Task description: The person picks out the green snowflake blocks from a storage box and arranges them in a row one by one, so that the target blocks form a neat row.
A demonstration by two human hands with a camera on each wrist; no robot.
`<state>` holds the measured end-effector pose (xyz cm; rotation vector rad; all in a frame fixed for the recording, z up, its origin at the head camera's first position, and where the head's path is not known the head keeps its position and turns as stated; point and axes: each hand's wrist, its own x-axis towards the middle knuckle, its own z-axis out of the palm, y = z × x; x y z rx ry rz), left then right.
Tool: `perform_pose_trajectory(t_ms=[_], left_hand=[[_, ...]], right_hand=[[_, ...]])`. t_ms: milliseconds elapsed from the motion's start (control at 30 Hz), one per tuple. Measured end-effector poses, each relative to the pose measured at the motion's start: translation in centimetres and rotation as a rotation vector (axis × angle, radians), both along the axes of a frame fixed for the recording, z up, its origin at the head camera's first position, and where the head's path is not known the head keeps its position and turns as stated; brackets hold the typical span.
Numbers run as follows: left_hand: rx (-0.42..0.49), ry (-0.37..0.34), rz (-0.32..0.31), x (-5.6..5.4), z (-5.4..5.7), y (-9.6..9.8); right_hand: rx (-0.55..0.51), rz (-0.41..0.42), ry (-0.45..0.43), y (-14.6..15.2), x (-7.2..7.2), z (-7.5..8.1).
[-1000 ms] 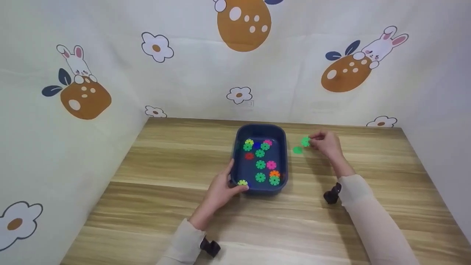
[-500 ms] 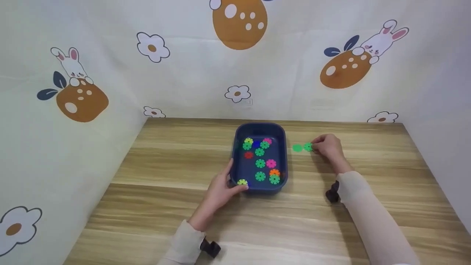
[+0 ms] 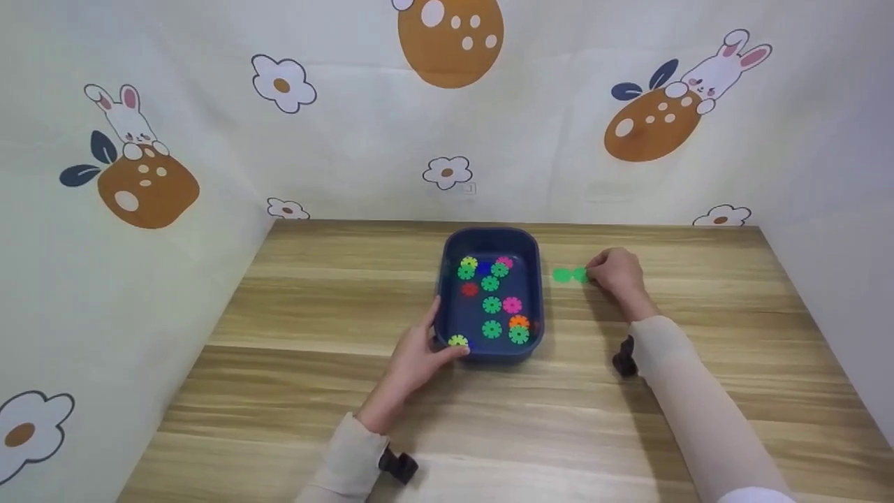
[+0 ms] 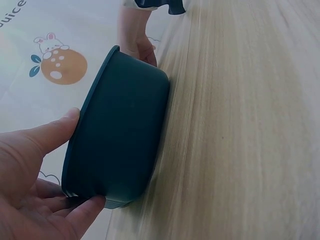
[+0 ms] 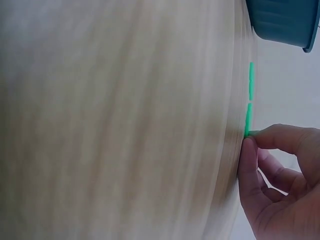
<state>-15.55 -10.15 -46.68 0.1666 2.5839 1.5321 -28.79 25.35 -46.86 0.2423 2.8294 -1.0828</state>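
Left of the navy plastic bin (image 3: 491, 237), my left hand (image 3: 412, 356) grips its near left corner. In the left wrist view, the thumb lies at the rim and the fingers hold the outer wall. To the bin's right, my right hand (image 3: 618, 272) pinches a green notched disc (image 3: 580, 275) between thumb and finger, partly covered by the fingertips. A second green disc (image 3: 561, 275) lies on the table beside it, edge close to edge. The right wrist view shows both discs edge-on, with a green sliver (image 5: 254, 133) between the fingertips.
Inside the bin lie several notched discs: green (image 3: 492, 304), pink (image 3: 512, 304), yellow (image 3: 458, 341), orange (image 3: 519, 323), red (image 3: 469, 289) and blue (image 3: 485, 268). The wood-grain table (image 3: 314, 293) ends at a printed cloth backdrop (image 3: 363, 154) behind and at both sides.
My right hand has brought its green disc down from behind and right of the lying one, setting it level alongside. The left hand keeps its grip on the bin. The head view has shifted slightly.
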Motion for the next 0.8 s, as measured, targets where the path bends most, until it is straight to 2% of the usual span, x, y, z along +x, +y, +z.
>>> perform_pose_trajectory(t_ms=[200,500,633,800], left_hand=[[-0.016,0.049,-0.012,-0.25,0.16,-0.16],[-0.002,0.023,-0.001,-0.12,0.10,-0.24],[-0.014,0.014,-0.001,-0.03,0.19,-0.12],[-0.024,0.015,0.003,0.00,0.23,0.02]], right_hand=[[-0.013,-0.010,0.012,-0.09,-0.27,-0.20],[-0.026,-0.013,0.013,-0.09,-0.25,-0.32],[-0.112,-0.023,-0.007,0.46,0.07,-0.27],[-0.289,-0.046,-0.022,0.43,0.38,-0.11]])
